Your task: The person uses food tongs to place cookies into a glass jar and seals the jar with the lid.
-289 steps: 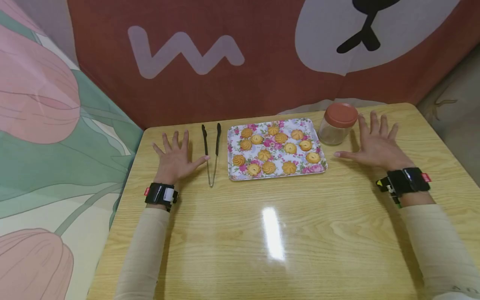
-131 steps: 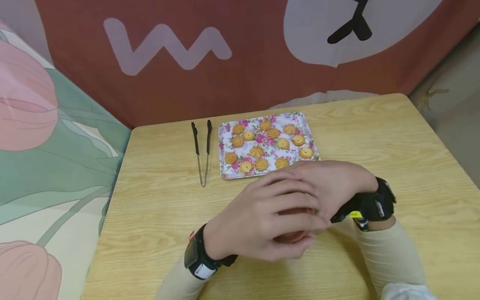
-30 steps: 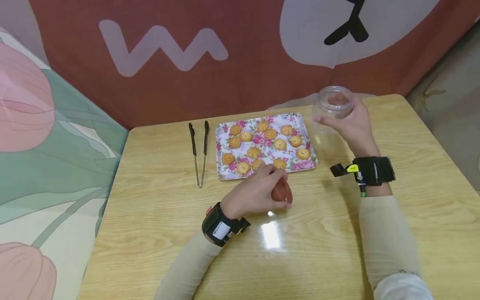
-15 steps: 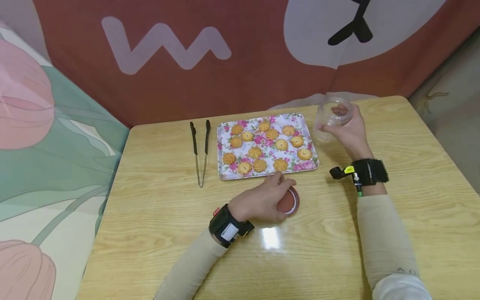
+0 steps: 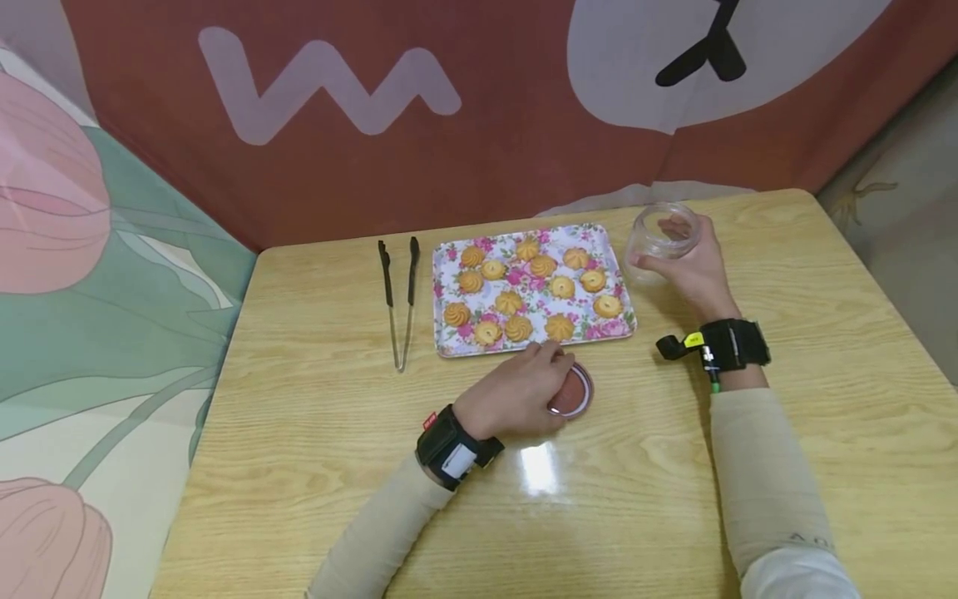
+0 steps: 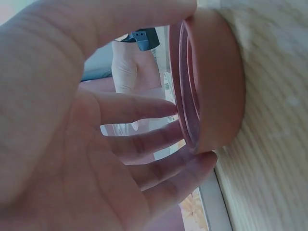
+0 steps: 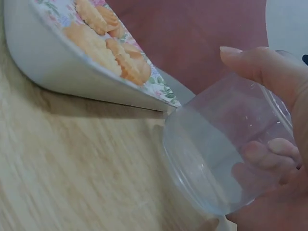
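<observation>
A round red-brown lid (image 5: 575,391) lies on the table with its inner side up. My left hand (image 5: 515,394) holds it by the rim; in the left wrist view the thumb and fingertips touch the edge of the lid (image 6: 211,82). At the tray's right, my right hand (image 5: 699,270) grips a clear jar (image 5: 649,241) around its side. The jar has no lid on and nothing shows inside it. In the right wrist view the base of the jar (image 7: 207,159) is close to the tabletop; I cannot tell whether it touches.
A floral tray (image 5: 449,343) bears several swirled cookies (image 5: 542,266) between the hands. Left of it lie black-tipped metal tongs (image 5: 400,333), spread in a V. A printed cloth wall (image 5: 359,191) rises behind the wooden table (image 5: 314,466).
My left hand has lowered the red-brown lid, turning it inner side up on the table. The right hand has brought the clear jar down beside the tray. Earlier, the lidded jar stood there untouched.
</observation>
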`<action>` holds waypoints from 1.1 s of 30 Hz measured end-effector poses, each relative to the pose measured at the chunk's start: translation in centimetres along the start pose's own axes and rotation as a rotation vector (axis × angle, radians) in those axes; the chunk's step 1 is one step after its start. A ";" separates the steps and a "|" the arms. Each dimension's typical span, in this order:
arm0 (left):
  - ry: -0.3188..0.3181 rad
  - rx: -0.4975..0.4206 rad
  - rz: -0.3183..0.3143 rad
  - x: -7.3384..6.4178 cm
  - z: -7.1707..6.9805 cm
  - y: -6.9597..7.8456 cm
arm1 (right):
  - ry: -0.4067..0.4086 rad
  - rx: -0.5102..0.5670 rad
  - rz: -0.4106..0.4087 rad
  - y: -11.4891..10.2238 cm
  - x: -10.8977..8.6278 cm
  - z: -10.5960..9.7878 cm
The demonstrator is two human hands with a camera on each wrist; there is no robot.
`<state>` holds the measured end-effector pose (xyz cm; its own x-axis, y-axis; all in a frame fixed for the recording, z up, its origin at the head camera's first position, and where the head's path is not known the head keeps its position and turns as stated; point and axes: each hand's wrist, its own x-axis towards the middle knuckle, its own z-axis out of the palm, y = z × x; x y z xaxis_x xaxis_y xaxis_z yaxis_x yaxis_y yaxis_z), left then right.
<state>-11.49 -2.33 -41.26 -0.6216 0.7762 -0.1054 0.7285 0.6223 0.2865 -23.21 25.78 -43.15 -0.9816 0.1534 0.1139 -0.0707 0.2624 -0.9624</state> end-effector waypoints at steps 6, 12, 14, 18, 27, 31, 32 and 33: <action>0.020 0.011 -0.003 0.0 -0.1 -0.1 | 0.007 -0.064 -0.006 2.1 0.8 -0.1; 0.037 0.015 -0.006 0.1 0.1 -0.1 | -0.001 -0.007 -0.001 3.0 0.9 0.0; 0.043 0.017 -0.003 0.1 0.1 0.0 | -0.005 0.028 -0.001 2.8 0.7 0.1; 0.053 0.031 -0.001 0.1 0.1 0.1 | -0.009 0.067 -0.012 1.7 0.1 0.3; 0.052 0.050 -0.006 0.0 0.0 0.2 | -0.006 0.112 -0.037 1.2 -0.2 0.6; 0.062 0.063 -0.016 -0.2 -0.4 0.4 | 0.003 0.130 -0.043 1.7 0.0 0.5; 0.067 0.066 -0.025 -0.4 -0.8 0.4 | 0.004 0.139 -0.041 1.7 0.0 0.5; 0.073 0.067 -0.034 -0.5 -1.3 0.5 | 0.005 0.142 -0.041 1.7 -0.1 0.5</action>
<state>-11.17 -2.59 -39.87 -0.6641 0.7463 -0.0438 0.7224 0.6557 0.2194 -23.33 25.71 -44.88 -0.9765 0.1501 0.1549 -0.1355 0.1315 -0.9820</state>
